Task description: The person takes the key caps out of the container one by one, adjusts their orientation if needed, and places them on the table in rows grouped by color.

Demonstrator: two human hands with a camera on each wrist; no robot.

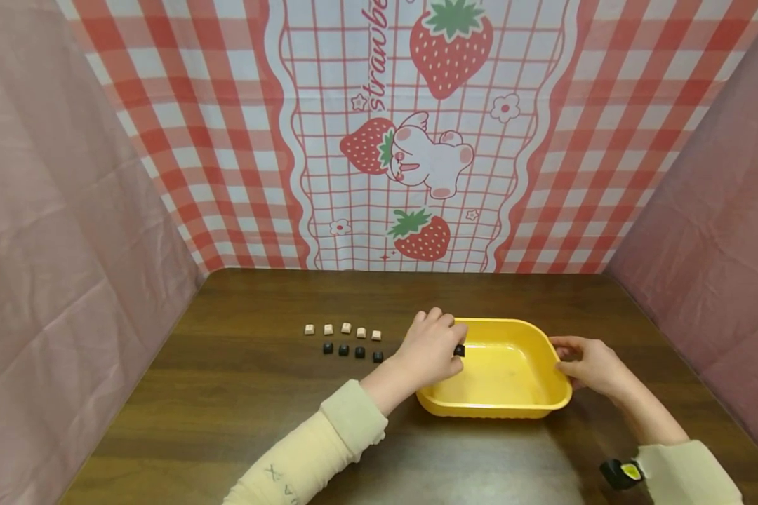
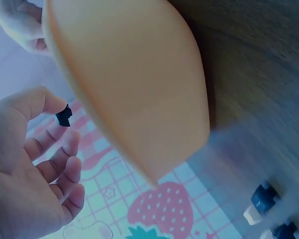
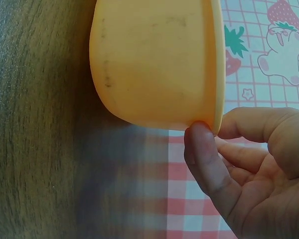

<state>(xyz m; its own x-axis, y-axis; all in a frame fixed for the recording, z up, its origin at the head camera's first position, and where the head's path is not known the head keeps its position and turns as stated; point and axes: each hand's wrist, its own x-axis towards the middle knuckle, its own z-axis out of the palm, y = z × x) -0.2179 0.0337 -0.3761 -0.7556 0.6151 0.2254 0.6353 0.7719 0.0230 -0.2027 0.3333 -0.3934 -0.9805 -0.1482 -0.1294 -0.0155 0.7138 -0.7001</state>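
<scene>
Between its thumb and index finger, my left hand (image 1: 431, 347) pinches a small black keycap (image 1: 459, 350), held over the left side of a yellow plastic basin (image 1: 494, 412). The left wrist view shows the same keycap (image 2: 64, 115) beside the basin's rim, with the other fingers loosely bent. At the basin's right end, my right hand (image 1: 590, 365) pinches the rim; the thumb and index finger meet its edge in the right wrist view. The basin's visible floor holds nothing.
Left of the basin lie a row of several beige keycaps (image 1: 346, 328) and, nearer me, a row of several black keycaps (image 1: 344, 350). The brown wooden table (image 1: 227, 393) ends at a strawberry-print cloth (image 1: 417, 161). Pink cloth hangs at both sides.
</scene>
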